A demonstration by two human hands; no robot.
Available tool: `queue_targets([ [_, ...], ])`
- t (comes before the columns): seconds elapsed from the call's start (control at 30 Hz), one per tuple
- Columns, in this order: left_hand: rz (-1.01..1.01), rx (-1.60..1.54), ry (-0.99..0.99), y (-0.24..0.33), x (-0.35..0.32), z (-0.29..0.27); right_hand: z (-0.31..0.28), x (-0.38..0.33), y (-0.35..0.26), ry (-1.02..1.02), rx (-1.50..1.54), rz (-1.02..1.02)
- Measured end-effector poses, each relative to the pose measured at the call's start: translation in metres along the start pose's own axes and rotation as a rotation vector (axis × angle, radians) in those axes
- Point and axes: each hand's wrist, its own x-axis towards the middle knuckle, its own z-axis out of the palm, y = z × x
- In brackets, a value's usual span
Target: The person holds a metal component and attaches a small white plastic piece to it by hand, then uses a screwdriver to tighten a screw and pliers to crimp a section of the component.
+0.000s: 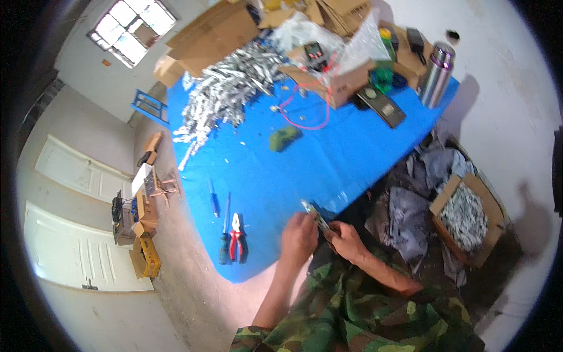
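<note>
At the near edge of the table, my left hand (pixel 300 237) and my right hand (pixel 347 240) are close together around a slim silver-white metal piece (pixel 316 216). My right thumb and fingers pinch its lower end. The left fingers are curled against its side, and their tips are partly hidden. To the left on the blue tabletop (pixel 264 188) lie red-handled pliers (pixel 237 242), a long screwdriver (pixel 224 234) with a dark handle, and a blue-handled tool (pixel 213 199). A large heap of similar silver strips (pixel 231 88) covers the far left of the table.
A green cloth-like lump (pixel 285 138), a pink cord (pixel 305 126), a dark flat case (pixel 384 108) and a steel thermos (pixel 437 76) sit farther back. Cardboard boxes (pixel 217 35) crowd the far edge. Beside me at right, a carton (pixel 475 252) holds silver pieces near grey cloth (pixel 404 220).
</note>
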Motion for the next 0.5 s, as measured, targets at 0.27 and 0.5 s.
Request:
queue_targets([
  [0.27, -0.052, 0.076, 0.028, -0.01, 0.005, -0.001, 0.001, -0.003, -0.008, -0.055, 0.002, 0.062],
  [0.5, 0.005, 0.11, 0.017, -0.01, 0.002, 0.001, 0.0, 0.0, -0.005, -0.052, 0.006, 0.064],
])
